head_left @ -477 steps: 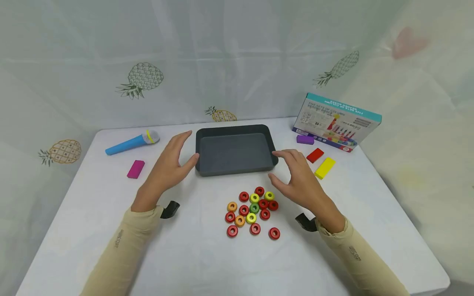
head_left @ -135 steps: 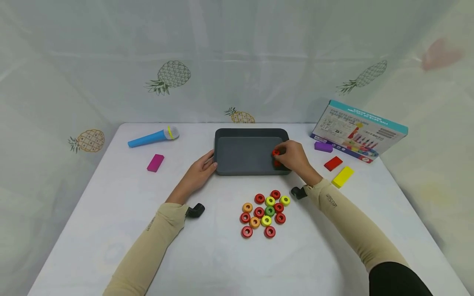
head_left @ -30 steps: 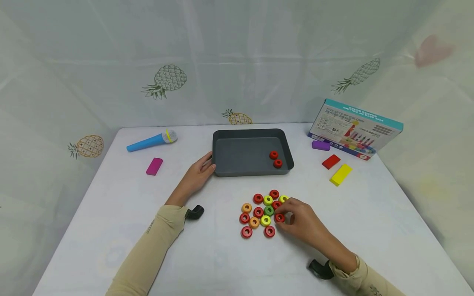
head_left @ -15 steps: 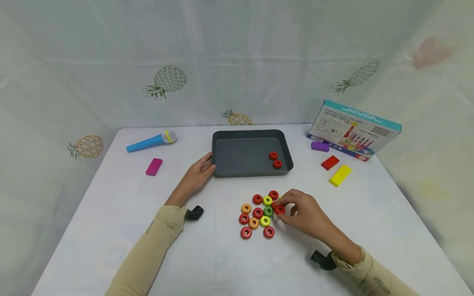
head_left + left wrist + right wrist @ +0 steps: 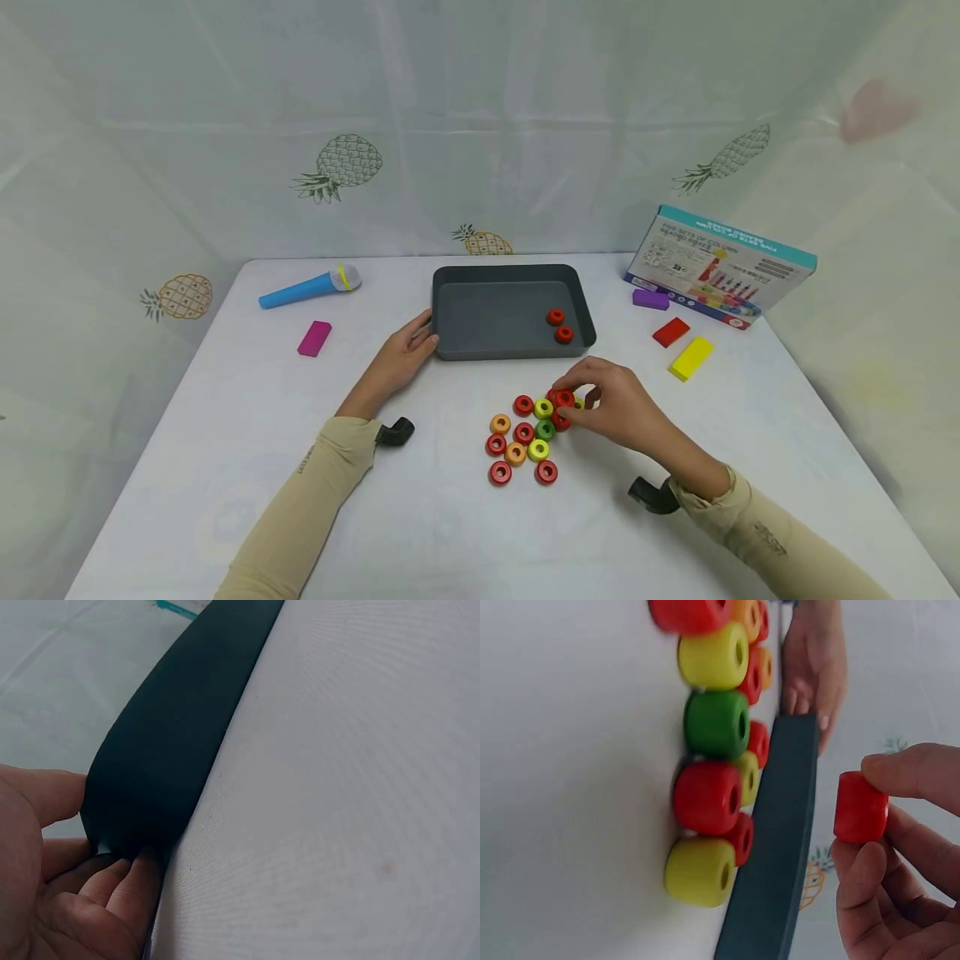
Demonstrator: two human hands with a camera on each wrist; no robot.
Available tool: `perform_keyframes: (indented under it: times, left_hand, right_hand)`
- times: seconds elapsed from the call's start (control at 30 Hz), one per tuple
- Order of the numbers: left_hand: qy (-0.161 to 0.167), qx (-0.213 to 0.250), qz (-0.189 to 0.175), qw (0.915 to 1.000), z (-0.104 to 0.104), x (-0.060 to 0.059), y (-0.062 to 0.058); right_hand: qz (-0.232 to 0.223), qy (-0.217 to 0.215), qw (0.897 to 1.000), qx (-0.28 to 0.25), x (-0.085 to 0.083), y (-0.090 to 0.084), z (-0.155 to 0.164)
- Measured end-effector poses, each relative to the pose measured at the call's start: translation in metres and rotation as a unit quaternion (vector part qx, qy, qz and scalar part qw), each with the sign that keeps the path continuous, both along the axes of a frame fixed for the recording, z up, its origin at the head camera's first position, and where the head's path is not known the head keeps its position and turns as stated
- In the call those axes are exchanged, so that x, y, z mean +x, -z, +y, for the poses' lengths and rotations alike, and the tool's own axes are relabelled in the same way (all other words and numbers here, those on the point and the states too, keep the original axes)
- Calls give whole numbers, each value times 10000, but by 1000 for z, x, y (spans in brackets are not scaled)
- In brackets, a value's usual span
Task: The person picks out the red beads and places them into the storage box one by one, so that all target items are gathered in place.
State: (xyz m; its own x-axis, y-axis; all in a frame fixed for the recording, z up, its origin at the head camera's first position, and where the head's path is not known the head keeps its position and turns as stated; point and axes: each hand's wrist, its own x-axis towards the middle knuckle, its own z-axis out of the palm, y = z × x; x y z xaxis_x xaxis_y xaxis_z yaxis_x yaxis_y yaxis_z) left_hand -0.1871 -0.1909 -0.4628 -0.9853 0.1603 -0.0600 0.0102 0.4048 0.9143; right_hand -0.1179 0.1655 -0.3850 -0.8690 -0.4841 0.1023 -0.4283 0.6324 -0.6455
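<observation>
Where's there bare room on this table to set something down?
Bare: left of the left sleeve, nearer than the pink block; between the sleeves, nearer than the bead cluster; in the tray, left of its two red beads. Crowded: the cluster by the right hand, and the blocks by the box.

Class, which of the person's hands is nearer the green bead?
Right. The right hand, pinching a red bead, is just right of the green bead in the head view; the left hand is farther off to the left, touching the tray.
</observation>
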Motion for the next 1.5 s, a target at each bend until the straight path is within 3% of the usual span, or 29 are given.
perform_keyframes:
  times: [0.8,1.17,1.5]
  left_hand:
    - [34,139,7,9999,0,-1,-2]
    - [-9,59,-99,9999,0,-1,-3]
    - [96,153,-86,9998,0,0,-3]
  right_hand:
    - [407,-86,9991,-107,-53,3,-16]
    - [217,285,9994,-38,-76,3,-24]
    - [217,388,9990,62,-97,16,-27]
